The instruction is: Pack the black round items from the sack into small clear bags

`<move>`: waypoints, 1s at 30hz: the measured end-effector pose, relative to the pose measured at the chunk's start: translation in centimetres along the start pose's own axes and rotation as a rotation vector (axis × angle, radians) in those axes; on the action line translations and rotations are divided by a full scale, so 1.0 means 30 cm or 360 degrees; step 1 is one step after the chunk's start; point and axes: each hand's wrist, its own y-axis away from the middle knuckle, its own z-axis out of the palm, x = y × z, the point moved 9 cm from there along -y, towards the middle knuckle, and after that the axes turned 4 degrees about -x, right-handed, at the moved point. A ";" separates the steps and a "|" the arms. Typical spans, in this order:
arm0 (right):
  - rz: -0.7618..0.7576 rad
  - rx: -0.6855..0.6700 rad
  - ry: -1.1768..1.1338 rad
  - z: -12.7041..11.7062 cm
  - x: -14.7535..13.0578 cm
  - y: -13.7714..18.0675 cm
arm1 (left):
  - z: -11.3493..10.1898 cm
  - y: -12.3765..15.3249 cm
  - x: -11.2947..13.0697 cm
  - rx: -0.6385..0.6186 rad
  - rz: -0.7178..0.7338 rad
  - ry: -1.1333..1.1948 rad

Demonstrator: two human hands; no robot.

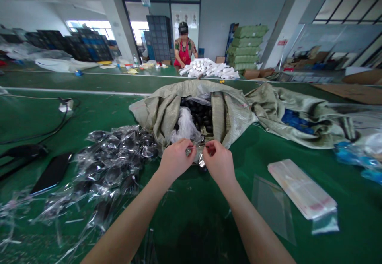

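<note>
**Both hands pinching a clear wrapper at the mouth of the sack**

The person's left hand [176, 157] and right hand [219, 161] are drawn close together over the green table [191, 200], fingers closed on a small clear plastic wrapper [199, 155] held between them, just in front of the open woven sack [227, 113]. Whether a piece sits inside the wrapper I cannot tell. The sack is full of small black pieces [203, 117], and a heap of wrapped ones [113, 160] lies near left. To the near right rests a stack of flat clear bags [301, 188], with one loose bag [273, 206] beside it.

It looks like the bagging step, mid-way through one item; finishing it would seem to call for a fine, steady pinch on thin, slippery film. A co-worker [184, 51] stands at the far table.
</note>
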 end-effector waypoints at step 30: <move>-0.0062 0.0038 -0.0080 -0.048 -0.052 0.019 | -0.065 0.015 0.036 0.0088 0.0081 0.0090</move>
